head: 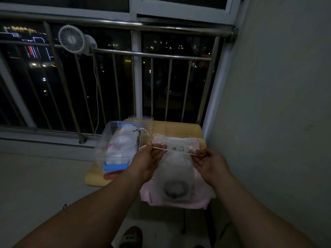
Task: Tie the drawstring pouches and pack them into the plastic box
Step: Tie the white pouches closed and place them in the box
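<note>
Just above the near edge of the wooden desk [179,127], the left hand [148,158] and right hand [211,161] each pinch an end of a drawstring [179,151], stretched taut between them across the neck of a sheer white pouch [179,169]. That pouch lies on a pile of pink pouches [179,203]. Left of it on the desk stands the clear plastic box [100,149], with another pouch [121,144] inside.

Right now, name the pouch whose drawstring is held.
The nearest pouch, holding a dark round lump: left hand and right hand pinch its drawstring. The boxed pouch lies untouched.
</note>
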The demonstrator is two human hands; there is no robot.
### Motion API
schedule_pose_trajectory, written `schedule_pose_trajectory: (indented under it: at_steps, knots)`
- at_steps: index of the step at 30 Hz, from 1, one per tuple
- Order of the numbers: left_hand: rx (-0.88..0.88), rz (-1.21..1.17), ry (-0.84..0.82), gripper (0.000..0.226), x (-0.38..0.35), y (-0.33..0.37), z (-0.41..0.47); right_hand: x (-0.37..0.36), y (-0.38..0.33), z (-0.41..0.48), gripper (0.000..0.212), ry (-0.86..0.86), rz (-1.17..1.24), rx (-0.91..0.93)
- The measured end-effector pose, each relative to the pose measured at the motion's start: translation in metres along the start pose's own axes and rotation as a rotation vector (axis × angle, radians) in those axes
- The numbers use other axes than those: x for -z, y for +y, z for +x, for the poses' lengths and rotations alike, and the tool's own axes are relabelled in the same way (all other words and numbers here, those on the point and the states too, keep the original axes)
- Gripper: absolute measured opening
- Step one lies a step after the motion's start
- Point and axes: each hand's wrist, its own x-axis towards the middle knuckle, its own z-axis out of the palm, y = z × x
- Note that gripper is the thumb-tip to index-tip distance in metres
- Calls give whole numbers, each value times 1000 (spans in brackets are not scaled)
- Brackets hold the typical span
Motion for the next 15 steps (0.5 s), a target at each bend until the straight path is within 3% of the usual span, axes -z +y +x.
schedule_pose_trajectory:
  at_steps: [6,10,15]
  knots:
    - [44,4,-75,50,-7,-11,-6,8,10,-1,27,110,-149,-8]
    - [-61,448,-182,46,-13,-12,-10,6,12,-4,24,85,-337,37]
    - [-223,1151,-342,53,-37,-1,-18,-24,-3,-11,21,-113,-779,320]
